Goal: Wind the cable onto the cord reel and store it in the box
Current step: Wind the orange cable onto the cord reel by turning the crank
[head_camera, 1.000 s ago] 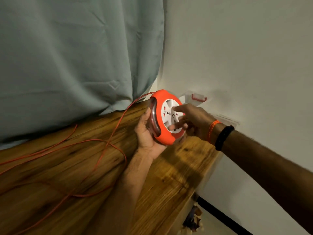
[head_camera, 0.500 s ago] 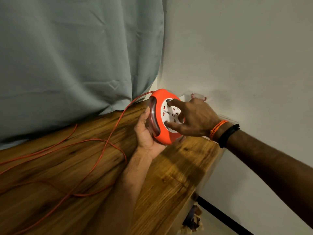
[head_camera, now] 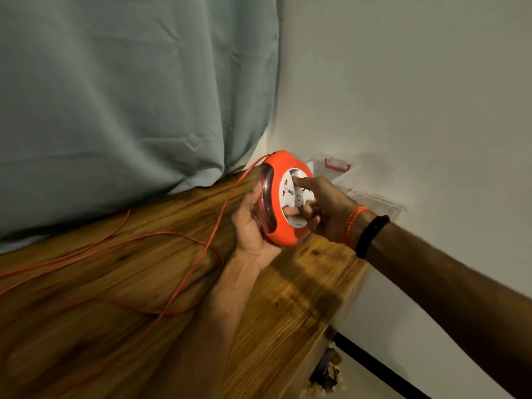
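An orange cord reel (head_camera: 280,231) with a white socket face is held upright over the far corner of the wooden table (head_camera: 302,298). My left hand (head_camera: 249,226) grips it from behind and below. My right hand (head_camera: 325,207) presses its fingers on the white centre disc. The orange cable (head_camera: 184,276) leaves the reel's top and runs in loose loops across the table to the left. A clear plastic box (head_camera: 342,172) with a red latch stands behind the reel against the wall, and its clear lid (head_camera: 380,204) lies beside it.
A grey-green curtain (head_camera: 129,96) hangs along the table's far side. The white wall (head_camera: 417,96) closes off the right. Below the table's right edge the floor shows a black strip (head_camera: 374,361) and some small clutter (head_camera: 328,372).
My right hand has turned on the white disc, with the fingers shifted round its face. The cable loops on the table have shifted slightly. The reel stays in my left hand.
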A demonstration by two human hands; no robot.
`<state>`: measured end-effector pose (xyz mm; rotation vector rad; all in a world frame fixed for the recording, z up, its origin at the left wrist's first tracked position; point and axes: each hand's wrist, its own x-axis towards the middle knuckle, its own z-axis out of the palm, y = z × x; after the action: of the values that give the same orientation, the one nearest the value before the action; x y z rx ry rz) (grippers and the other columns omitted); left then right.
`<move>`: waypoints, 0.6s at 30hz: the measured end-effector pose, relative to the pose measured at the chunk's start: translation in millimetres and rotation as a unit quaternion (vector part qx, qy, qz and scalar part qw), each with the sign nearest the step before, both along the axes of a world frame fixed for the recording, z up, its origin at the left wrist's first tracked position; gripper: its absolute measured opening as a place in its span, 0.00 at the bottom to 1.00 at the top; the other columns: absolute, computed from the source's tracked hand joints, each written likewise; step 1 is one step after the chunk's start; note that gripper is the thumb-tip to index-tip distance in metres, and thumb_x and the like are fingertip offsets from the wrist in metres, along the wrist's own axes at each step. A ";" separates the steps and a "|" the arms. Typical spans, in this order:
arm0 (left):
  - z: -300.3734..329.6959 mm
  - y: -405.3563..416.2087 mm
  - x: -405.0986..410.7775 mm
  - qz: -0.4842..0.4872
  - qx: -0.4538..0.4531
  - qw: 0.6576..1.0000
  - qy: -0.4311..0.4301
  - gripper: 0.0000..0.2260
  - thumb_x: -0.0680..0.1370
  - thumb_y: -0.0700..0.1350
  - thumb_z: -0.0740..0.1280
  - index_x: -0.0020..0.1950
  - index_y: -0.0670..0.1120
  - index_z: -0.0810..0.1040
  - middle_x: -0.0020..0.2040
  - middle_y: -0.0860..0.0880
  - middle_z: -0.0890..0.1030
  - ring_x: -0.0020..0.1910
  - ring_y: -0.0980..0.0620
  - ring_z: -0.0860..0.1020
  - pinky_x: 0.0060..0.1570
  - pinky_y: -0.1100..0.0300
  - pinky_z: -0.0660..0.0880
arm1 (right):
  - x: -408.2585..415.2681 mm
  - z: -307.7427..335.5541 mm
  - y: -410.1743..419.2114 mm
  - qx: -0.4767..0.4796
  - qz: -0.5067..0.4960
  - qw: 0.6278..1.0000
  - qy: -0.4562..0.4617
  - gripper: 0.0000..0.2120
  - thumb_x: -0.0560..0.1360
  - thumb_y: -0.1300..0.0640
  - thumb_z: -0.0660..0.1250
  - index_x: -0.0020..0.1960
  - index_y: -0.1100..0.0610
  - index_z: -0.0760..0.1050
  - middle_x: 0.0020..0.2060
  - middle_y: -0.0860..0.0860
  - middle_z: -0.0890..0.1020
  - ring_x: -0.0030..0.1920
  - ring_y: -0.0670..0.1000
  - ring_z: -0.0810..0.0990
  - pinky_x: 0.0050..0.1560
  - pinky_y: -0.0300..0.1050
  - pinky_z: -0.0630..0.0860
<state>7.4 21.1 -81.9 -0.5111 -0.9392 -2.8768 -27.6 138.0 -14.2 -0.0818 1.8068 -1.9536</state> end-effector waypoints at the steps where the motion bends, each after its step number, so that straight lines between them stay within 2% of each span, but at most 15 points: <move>1: 0.1 0.0 -0.1 0.002 -0.003 1.000 -0.003 0.40 0.68 0.57 0.74 0.76 0.40 0.69 0.70 0.35 0.74 0.64 0.34 0.76 0.64 0.38 0.73 | 0.1 1.0 2.6 0.021 0.002 1.000 0.020 0.13 0.78 0.48 0.65 0.57 0.55 0.72 0.37 0.54 0.76 0.20 0.44 0.76 0.17 0.30 0.59; 3: 0.4 -0.7 -2.3 -0.001 0.004 1.000 0.005 0.43 0.67 0.57 0.74 0.78 0.41 0.66 0.76 0.36 0.67 0.73 0.34 0.68 0.72 0.36 0.63 | 0.6 5.5 10.2 0.089 -0.004 0.993 0.082 0.19 0.77 0.48 0.65 0.59 0.61 0.74 0.35 0.59 0.83 0.17 0.44 0.73 0.18 0.31 0.60; 4: 0.1 -1.3 -3.4 0.002 0.009 1.000 0.006 0.43 0.67 0.57 0.74 0.78 0.41 0.66 0.77 0.36 0.67 0.75 0.35 0.66 0.74 0.37 0.62 | 0.3 7.4 13.8 0.136 -0.019 0.982 0.134 0.20 0.77 0.47 0.65 0.57 0.64 0.76 0.35 0.62 0.86 0.16 0.44 0.71 0.18 0.32 0.60; 5: -0.8 -2.5 -5.0 0.006 0.011 1.000 0.003 0.42 0.67 0.57 0.74 0.77 0.42 0.68 0.76 0.37 0.68 0.75 0.36 0.67 0.73 0.37 0.63 | -0.5 8.6 17.1 0.189 -0.037 0.960 0.201 0.21 0.76 0.45 0.66 0.52 0.65 0.79 0.33 0.60 0.86 0.15 0.44 0.72 0.17 0.33 0.62; 7: -3.3 -5.1 -6.5 0.011 0.007 1.000 -0.011 0.42 0.65 0.58 0.76 0.76 0.43 0.70 0.75 0.37 0.71 0.74 0.36 0.69 0.72 0.37 0.65 | -0.8 9.6 22.9 0.294 -0.053 0.881 0.368 0.20 0.76 0.42 0.66 0.44 0.60 0.83 0.28 0.51 0.86 0.19 0.42 0.78 0.22 0.34 0.72; 9: -5.7 -7.3 -6.3 0.014 0.009 1.000 -0.017 0.42 0.65 0.58 0.76 0.75 0.43 0.71 0.73 0.38 0.73 0.73 0.36 0.70 0.71 0.38 0.68 | -0.2 8.6 27.0 0.347 -0.040 0.794 0.497 0.19 0.74 0.40 0.68 0.47 0.56 0.82 0.32 0.51 0.87 0.31 0.47 0.85 0.36 0.42 0.81; 10: -6.0 -7.6 -6.2 0.012 0.011 1.000 -0.015 0.42 0.65 0.58 0.77 0.75 0.43 0.72 0.72 0.38 0.74 0.72 0.37 0.72 0.69 0.39 0.70 | 0.6 7.8 27.9 0.371 -0.032 0.756 0.538 0.20 0.73 0.39 0.68 0.52 0.55 0.81 0.36 0.53 0.87 0.38 0.51 0.86 0.43 0.48 0.81; 13: -6.1 -7.0 -6.7 0.002 0.011 1.000 -0.009 0.41 0.67 0.58 0.75 0.76 0.43 0.70 0.73 0.38 0.73 0.72 0.37 0.71 0.71 0.39 0.68 | 0.1 5.6 27.8 0.407 -0.003 0.677 0.614 0.26 0.72 0.38 0.69 0.63 0.52 0.75 0.44 0.53 0.86 0.49 0.57 0.84 0.51 0.53 0.79; 15: -6.0 -6.3 -6.9 -0.007 0.011 1.000 0.000 0.42 0.68 0.58 0.74 0.78 0.42 0.67 0.76 0.37 0.69 0.75 0.35 0.66 0.75 0.37 0.61 | 0.8 4.8 26.7 0.405 0.016 0.644 0.649 0.27 0.72 0.37 0.68 0.66 0.50 0.73 0.40 0.51 0.88 0.49 0.56 0.85 0.51 0.52 0.79; 18: -5.8 -5.7 -7.1 -0.014 0.013 1.000 0.005 0.44 0.67 0.57 0.75 0.79 0.41 0.65 0.78 0.36 0.65 0.77 0.35 0.64 0.76 0.35 0.56 | -2.5 2.4 22.4 0.406 0.032 0.607 0.682 0.29 0.73 0.37 0.65 0.69 0.51 0.70 0.41 0.52 0.88 0.47 0.59 0.85 0.48 0.53 0.80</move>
<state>0.3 15.4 -87.7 -0.5411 -0.8980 -2.9051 -30.1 160.3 -11.7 -1.6445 3.2612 -0.5256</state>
